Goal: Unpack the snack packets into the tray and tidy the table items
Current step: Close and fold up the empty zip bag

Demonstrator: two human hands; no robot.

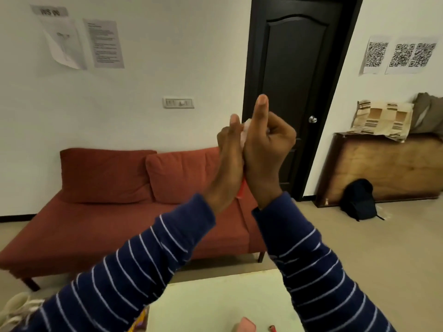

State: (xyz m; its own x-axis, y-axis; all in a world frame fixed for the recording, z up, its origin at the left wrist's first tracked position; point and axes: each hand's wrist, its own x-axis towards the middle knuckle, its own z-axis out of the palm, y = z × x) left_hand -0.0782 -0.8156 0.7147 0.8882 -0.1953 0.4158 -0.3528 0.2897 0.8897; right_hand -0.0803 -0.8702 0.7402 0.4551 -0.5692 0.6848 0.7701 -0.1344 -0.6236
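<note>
Both hands are raised high in front of the person, well above the pale table (215, 298), and they are pressed side by side. The left hand (226, 164) and the right hand (266, 154) hold between them a snack packet (245, 133), which is almost fully hidden: only a crumpled pale part shows at the top between the thumbs, and a red edge comes out below, near the wrists. The fingers of the right hand are curled around the packet, with the thumb standing straight up. The left hand lies against the packet from the left side, thumb up; its fingers are on the far side, and it seems to grip the packet too, though the fingers cannot be seen well. Both arms wear dark blue sleeves (124, 283) with thin white stripes. On the near edge of the table lie a pink object (245, 324) and a small red thing (272, 328), both cut by the frame; what they are I cannot tell. Far behind the hands stand a red sofa (107, 200) on the left and a dark door (294, 68). On the far right, a black backpack (358, 200) rests on the floor against a wooden board (395, 164).
</note>
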